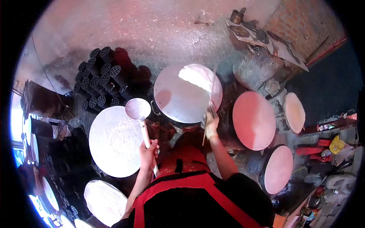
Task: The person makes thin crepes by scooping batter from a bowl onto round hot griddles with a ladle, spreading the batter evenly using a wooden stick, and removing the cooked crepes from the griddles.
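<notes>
My left hand (148,152) is closed round the handle of a ladle (138,109), whose round bowl hangs over the upper right edge of a pale round griddle (114,144). At the right edge of the middle round griddle (178,100), my right hand (210,123) is closed on a thin stick-like tool, which is partly hidden by the fingers and blurred at its upper end. A bright white patch (195,76) lies on the upper part of that griddle, beside the tool.
Perforated black cylinders (104,79) are stacked at upper left. More round griddles stand right (254,121), far right (294,113), lower right (278,169) and lower left (105,202). A ledge (281,51) with a dark pot (237,17) is at upper right.
</notes>
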### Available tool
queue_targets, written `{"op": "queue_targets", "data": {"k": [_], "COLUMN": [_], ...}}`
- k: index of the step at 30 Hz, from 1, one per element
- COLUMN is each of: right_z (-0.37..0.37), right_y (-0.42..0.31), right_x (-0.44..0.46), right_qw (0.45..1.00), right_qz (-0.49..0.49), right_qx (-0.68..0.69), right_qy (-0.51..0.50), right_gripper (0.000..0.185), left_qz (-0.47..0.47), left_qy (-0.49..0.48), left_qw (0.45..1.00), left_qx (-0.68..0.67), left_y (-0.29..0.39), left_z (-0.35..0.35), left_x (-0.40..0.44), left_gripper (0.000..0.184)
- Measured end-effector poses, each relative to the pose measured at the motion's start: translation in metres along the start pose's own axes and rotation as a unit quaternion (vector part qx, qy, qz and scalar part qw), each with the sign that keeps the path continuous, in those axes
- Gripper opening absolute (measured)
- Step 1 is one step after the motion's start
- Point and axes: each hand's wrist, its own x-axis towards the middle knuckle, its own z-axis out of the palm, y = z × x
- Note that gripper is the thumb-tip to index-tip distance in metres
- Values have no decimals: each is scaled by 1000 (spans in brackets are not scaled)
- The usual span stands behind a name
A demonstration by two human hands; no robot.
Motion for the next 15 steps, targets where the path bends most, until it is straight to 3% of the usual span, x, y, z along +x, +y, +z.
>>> {"op": "queue_targets", "data": {"k": [4,8,12,15], "right_z": [3,40,42,15], "right_y": [-3,-19,-28,-62], "right_x": [-26,6,35,20], "right_qw": [997,983,966,967], "right_qz": [16,47,80,119], "right_qx": [-66,-174,-202,-173], "right_qy": [-33,-29,-143,-144], "right_gripper": [45,41,31,31], "left_qz": [2,41,67,58], "left_qy": [22,36,56,51], "left_qw": [999,998,995,997], "left_qx": [31,35,47,31], "left_y": [0,-12,-26,-50], "left_z": [-1,-3,1,1], "left_x": [-2,6,10,13], "left_gripper": [19,18,13,13]}}
